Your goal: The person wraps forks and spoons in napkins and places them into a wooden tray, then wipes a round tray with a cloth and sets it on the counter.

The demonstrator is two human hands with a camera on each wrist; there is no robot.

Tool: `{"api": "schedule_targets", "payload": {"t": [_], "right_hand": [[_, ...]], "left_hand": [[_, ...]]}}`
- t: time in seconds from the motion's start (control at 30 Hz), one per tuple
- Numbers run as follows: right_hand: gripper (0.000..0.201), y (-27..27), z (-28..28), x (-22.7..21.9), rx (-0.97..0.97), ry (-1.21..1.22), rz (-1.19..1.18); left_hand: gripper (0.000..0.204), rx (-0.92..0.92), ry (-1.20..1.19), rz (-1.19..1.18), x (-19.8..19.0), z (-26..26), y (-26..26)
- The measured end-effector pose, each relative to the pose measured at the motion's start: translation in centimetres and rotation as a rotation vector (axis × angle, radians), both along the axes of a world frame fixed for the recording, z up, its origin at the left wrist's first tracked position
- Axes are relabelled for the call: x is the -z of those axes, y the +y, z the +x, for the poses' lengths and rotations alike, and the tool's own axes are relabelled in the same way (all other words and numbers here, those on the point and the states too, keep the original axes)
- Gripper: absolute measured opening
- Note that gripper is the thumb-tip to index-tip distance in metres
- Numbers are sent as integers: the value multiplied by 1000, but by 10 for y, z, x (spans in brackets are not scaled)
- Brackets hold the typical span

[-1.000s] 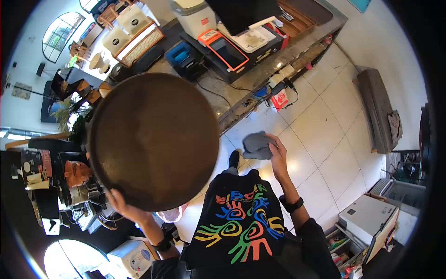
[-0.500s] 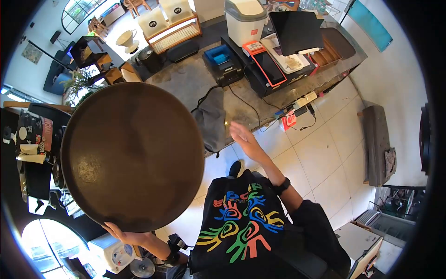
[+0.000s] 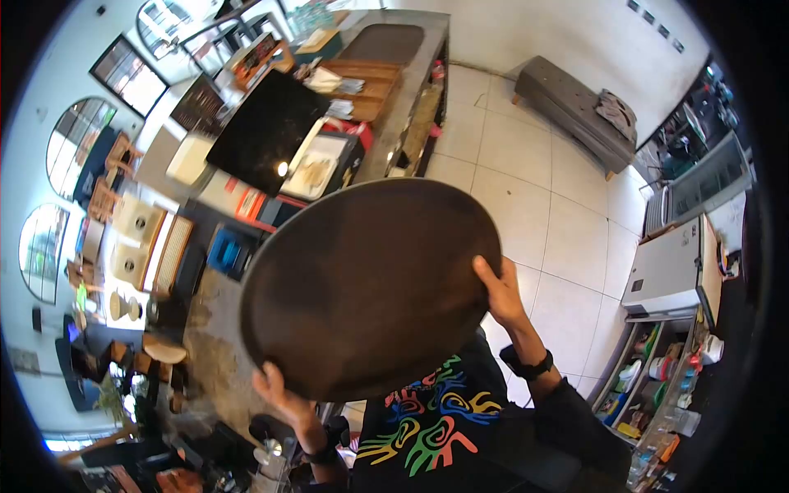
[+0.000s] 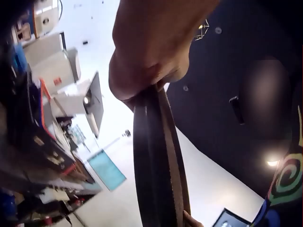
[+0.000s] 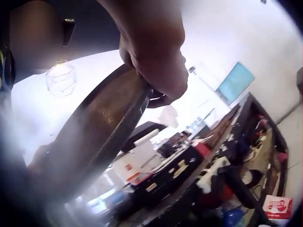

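A large round brown tray (image 3: pixel 370 287) is held up in front of the body by both hands in the head view. The left hand (image 3: pixel 286 401) grips its lower left rim, and the right hand (image 3: pixel 503 296) pinches its right rim with the thumb on the upper face. In the left wrist view the tray (image 4: pixel 158 161) is seen edge-on below the left hand (image 4: pixel 147 66). The right wrist view has the tray's rim (image 5: pixel 106 118) tilted, with the right hand (image 5: pixel 158 61) curled round its edge.
Along the left runs a counter (image 3: pixel 215 329) with a black screen (image 3: pixel 267 131) and a blue-topped device (image 3: pixel 228 251). A grey bench (image 3: pixel 567 103) stands at the back wall. At the right are a white chest (image 3: pixel 670 267) and shelves of small items (image 3: pixel 649 370).
The right hand has come from the counter, where it was beside the grey cloth, to the tray's right rim. The tray has moved right and tilted, and the head view has turned.
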State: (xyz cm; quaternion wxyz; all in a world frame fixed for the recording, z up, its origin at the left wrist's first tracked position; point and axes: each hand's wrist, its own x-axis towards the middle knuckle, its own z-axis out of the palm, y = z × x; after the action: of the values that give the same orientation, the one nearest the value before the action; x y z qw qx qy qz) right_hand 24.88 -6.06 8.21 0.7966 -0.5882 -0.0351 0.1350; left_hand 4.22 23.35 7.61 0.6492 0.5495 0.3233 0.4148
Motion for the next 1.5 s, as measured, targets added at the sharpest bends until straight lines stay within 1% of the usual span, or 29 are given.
{"api": "schedule_targets", "payload": {"t": [0.03, 0.1, 0.17, 0.23, 0.3, 0.37, 0.4, 0.47, 0.57, 0.6, 0.63, 0.77, 0.8, 0.83, 0.9, 0.97, 1.0, 1.03, 1.07, 1.1, 1.13, 1.17, 1.2, 1.23, 1.3, 1.33, 1.4, 1.43, 1.5], "right_hand": [[40, -23, 9, 8, 101, -1, 8], [40, -70, 27, 23, 313, 55, -13], [39, -118, 46, 33, 461, 69, -90], [37, -165, 66, 44, 554, 84, -7], [35, -204, 88, 43, 660, 165, 122], [39, -227, 111, 29, 730, 206, 188], [39, -241, 130, 30, 726, 188, 184], [43, -263, 153, 38, 711, 225, 180], [47, -270, 202, 45, 685, 218, 155], [46, -272, 220, 56, 599, 190, 201], [44, -268, 240, 62, 559, 178, 214], [42, -249, 339, 75, 518, 223, 231], [41, -245, 366, 77, 498, 218, 218], [40, -242, 392, 79, 487, 210, 202], [39, -243, 456, 98, 490, 176, 165], [39, -237, 510, 88, 506, 218, 136], [39, -234, 541, 79, 555, 234, 130], [39, -237, 565, 74, 548, 239, 100], [40, -241, 592, 74, 612, 221, 64], [41, -241, 620, 77, 677, 205, 43], [43, -246, 644, 79, 680, 166, 45], [45, -253, 667, 87, 668, 127, 42], [46, -252, 690, 81, 720, 144, 26], [46, -251, 713, 77, 765, 141, -8], [47, -251, 761, 77, 757, 82, -8], [47, -253, 788, 80, 739, 82, -10], [48, -255, 842, 89, 761, 83, -56], [48, -254, 867, 92, 739, 91, -72], [48, -248, 927, 98, 706, 69, -51]], "left_hand": [[32, 92, 31, -191, -36, 57, -29], [27, 271, 243, 7, -32, 136, -60], [21, 597, 107, 25, -14, 205, -92], [20, 612, 90, 37, -4, 271, -143], [20, 700, 78, -44, 5, 323, -186], [20, 779, 1, -193, 20, 368, -222], [21, 785, -17, -290, 16, 391, -242], [22, 752, -21, -350, 16, 427, -272], [23, 686, -15, -414, 21, 475, -294], [23, 637, -22, -434, 23, 491, -297], [24, 584, -26, -455, 25, 507, -299], [25, 480, -6, -492, 38, 574, -289], [26, 449, -3, -514, 50, 595, -283], [26, 444, -17, -514, 59, 615, -280], [26, 443, 28, -560, 68, 668, -274], [28, 455, 69, -597, 72, 726, -269], [29, 555, 61, -527, 81, 763, -264], [30, 640, 64, -471, 86, 787, -265], [38, 756, 102, -411, 76, 816, -260], [42, 801, 71, -354, 72, 849, -257], [47, 841, 60, -296, 73, 873, -254], [51, 899, 211, -292, 83, 896, -244], [50, 975, 163, -246, 81, 915, -234], [49, 986, 162, -193, 73, 932, -227], [46, 915, 210, 76, 74, 961, -206], [46, 897, 211, 72, 75, 975, -196], [43, 772, 335, 172, 79, 996, -179], [43, 754, 346, 154, 80, 1004, -172], [44, 650, 530, 420, 74, 1023, -160]]}}
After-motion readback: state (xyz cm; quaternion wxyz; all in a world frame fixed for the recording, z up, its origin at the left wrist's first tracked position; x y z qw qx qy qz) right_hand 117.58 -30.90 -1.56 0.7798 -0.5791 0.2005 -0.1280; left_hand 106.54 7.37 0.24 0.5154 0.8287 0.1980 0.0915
